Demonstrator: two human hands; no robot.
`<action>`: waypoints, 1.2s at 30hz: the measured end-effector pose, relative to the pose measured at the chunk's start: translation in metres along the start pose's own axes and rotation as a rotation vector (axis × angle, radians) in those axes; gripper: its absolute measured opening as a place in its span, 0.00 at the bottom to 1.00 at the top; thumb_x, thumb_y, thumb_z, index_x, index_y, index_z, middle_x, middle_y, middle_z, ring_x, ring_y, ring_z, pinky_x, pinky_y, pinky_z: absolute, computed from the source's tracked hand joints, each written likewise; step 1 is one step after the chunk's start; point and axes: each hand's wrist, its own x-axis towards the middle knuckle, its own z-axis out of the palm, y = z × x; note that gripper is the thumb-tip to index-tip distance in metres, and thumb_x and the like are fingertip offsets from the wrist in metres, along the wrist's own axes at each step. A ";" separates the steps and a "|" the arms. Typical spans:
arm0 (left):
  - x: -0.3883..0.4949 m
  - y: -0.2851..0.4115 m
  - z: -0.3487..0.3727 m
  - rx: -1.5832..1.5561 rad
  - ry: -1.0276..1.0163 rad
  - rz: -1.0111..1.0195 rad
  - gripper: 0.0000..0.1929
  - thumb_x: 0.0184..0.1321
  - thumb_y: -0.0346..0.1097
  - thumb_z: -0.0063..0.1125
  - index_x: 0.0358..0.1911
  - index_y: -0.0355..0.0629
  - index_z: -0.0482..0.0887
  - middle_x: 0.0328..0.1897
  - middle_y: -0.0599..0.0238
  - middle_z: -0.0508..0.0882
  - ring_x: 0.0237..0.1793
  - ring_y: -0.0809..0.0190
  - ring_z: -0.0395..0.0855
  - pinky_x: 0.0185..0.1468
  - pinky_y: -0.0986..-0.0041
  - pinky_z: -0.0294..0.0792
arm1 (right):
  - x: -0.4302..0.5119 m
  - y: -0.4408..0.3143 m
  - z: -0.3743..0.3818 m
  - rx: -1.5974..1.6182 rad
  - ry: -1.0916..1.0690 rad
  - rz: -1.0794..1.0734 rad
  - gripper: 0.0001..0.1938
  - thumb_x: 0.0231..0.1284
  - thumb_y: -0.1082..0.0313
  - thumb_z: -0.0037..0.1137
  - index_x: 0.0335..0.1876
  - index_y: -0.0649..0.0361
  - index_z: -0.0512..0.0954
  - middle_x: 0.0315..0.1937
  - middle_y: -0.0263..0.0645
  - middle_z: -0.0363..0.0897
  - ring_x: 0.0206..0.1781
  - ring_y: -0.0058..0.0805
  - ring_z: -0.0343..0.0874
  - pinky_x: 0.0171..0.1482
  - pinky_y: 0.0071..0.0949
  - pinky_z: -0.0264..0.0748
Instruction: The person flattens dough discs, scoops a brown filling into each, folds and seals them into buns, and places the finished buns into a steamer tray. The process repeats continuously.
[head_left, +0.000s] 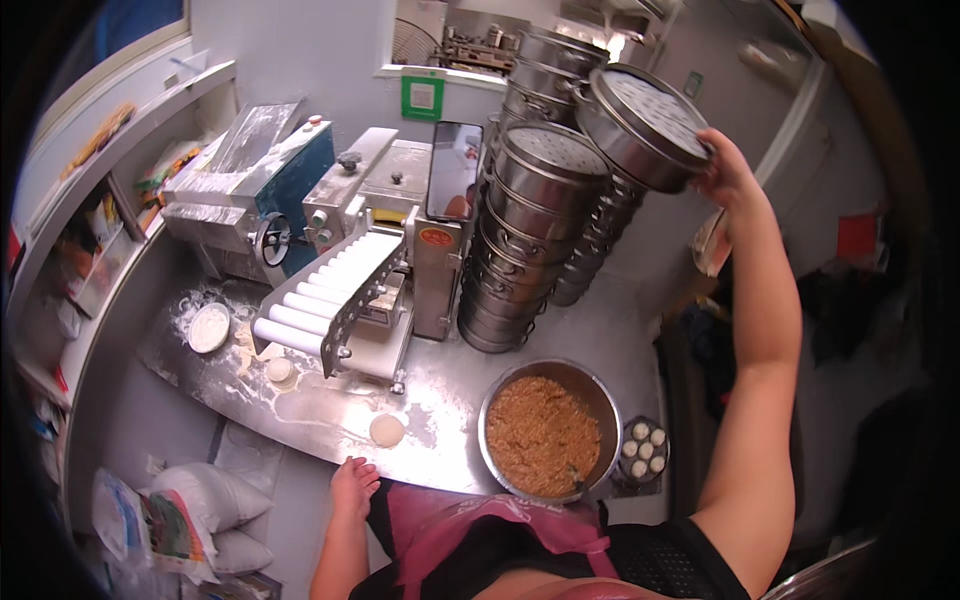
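My right hand (721, 171) grips the rim of a round metal steamer tray (652, 112), which tilts beside the top of a tall steamer stack (517, 217). Its perforated surface shows. My left hand (355, 480) is empty at the front edge of the steel table (442, 465), fingers apart. Just beyond it a flat round dough wrapper (387, 430) lies on the table. A large metal bowl of orange-brown filling (544, 435) stands in front of me, with a utensil partly in it. To its right, several small filled buns (646, 450) sit on a round dark tray.
A dough sheeting machine with white rollers (311, 300) stands on the table, a phone (454, 171) against it. Further left are a flour bowl (208, 328), stacked wrappers (280, 371) and a second machine (247, 187). White sacks (210, 495) lie below the table at left.
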 end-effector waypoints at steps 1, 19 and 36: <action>0.000 -0.001 0.003 0.007 -0.002 -0.005 0.18 0.73 0.49 0.41 0.46 0.40 0.76 0.30 0.62 0.81 0.26 0.63 0.79 0.29 0.72 0.72 | -0.033 0.010 -0.018 0.036 0.071 -0.007 0.11 0.55 0.54 0.60 0.27 0.51 0.75 0.16 0.22 0.71 0.13 0.12 0.65 0.14 0.10 0.61; -0.036 -0.007 0.153 0.471 -0.290 -0.019 0.18 0.73 0.49 0.41 0.47 0.42 0.79 0.34 0.65 0.84 0.33 0.64 0.83 0.34 0.74 0.74 | -0.327 0.474 -0.194 0.314 1.244 0.340 0.25 0.55 0.59 0.61 0.54 0.65 0.68 0.34 0.41 0.75 0.18 0.23 0.68 0.16 0.21 0.63; -0.017 -0.030 0.133 0.572 -0.171 0.037 0.18 0.68 0.50 0.47 0.48 0.45 0.78 0.37 0.65 0.83 0.35 0.66 0.82 0.37 0.74 0.73 | -0.358 0.539 -0.185 0.056 1.067 0.479 0.35 0.53 0.43 0.66 0.52 0.70 0.71 0.30 0.37 0.72 0.27 0.26 0.72 0.29 0.27 0.74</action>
